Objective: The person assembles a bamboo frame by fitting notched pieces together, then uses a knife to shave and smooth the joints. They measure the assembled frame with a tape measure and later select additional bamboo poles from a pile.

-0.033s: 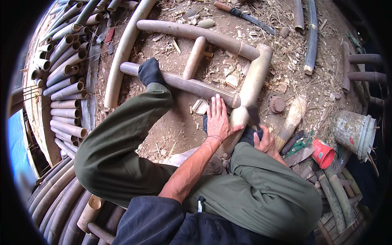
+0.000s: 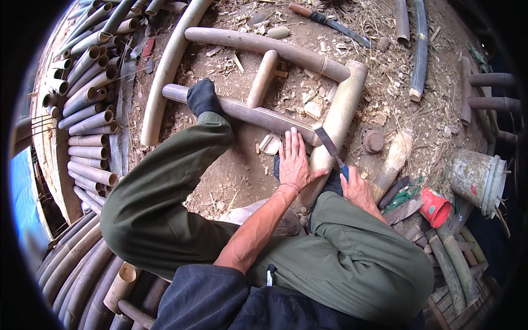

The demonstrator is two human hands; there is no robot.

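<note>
A: Grips?
B: Your right hand (image 2: 358,190) holds the tool (image 2: 329,145); your left hand (image 2: 296,165), spread, rests on the frame (image 2: 344,104) on the floor (image 2: 220,179).
A: Tip?
B: I'd brace firmly, keep strokes controlled, your left clear of its swing.

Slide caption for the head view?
Left hand on a bamboo frame, right hand holding a blue-handled flat-bladed tool.

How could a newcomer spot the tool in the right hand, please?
Find the big bamboo frame. At its right post, the right hand holds a flat-bladed tool; its blue handle sets it apart from the brown-handled knife.
</note>
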